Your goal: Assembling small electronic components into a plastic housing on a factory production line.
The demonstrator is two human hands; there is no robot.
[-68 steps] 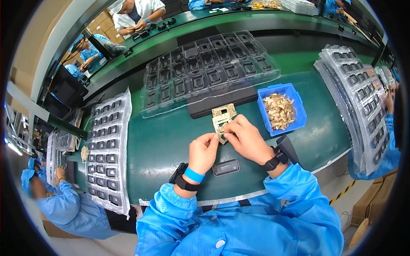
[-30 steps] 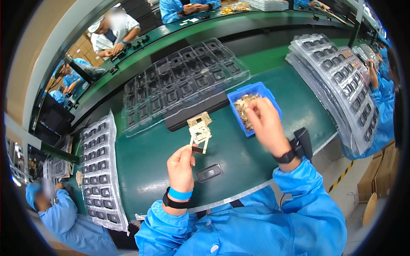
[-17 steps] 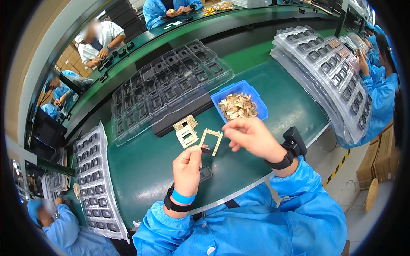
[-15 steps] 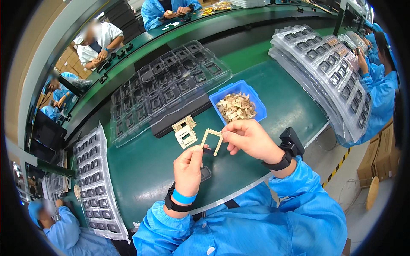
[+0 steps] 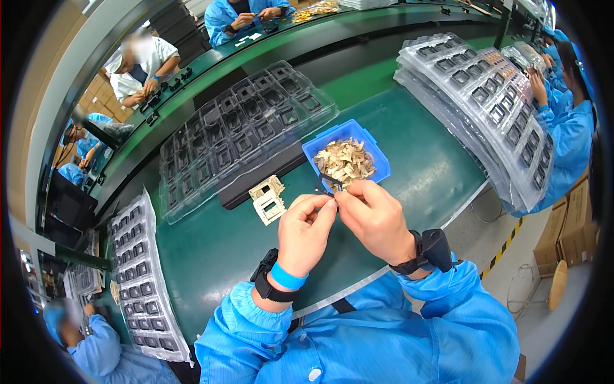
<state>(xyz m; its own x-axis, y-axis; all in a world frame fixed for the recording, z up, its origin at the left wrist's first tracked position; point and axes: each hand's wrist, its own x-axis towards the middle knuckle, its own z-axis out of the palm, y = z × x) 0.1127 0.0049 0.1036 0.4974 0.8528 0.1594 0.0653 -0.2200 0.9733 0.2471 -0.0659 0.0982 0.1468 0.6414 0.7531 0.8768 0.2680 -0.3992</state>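
Observation:
My left hand [image 5: 304, 232] and my right hand [image 5: 377, 221] meet over the table, just in front of the blue bin. A thin black frame [image 5: 331, 181] juts out from between their pinched fingertips, angular and partly hidden by the fingers. Which of the two bears most of its hold is hard to see. To the left of my left hand lie cream-coloured sheets [image 5: 269, 212] with rectangular cut-outs. Crumpled beige strips [image 5: 345, 161] fill the blue bin [image 5: 378, 148] beyond my fingers.
A clear tray [image 5: 240, 131] of black frames lies behind the bin to the left. Stacked trays [image 5: 480, 96] stand at the right edge, and another tray [image 5: 142, 275] lies at the left. Co-workers in blue sit around; one in white [image 5: 144, 67] works across the table.
My hands have drawn together, the left one moving right and up. The cream angular strip stretched between them is out of sight, and a black frame shows at my fingertips.

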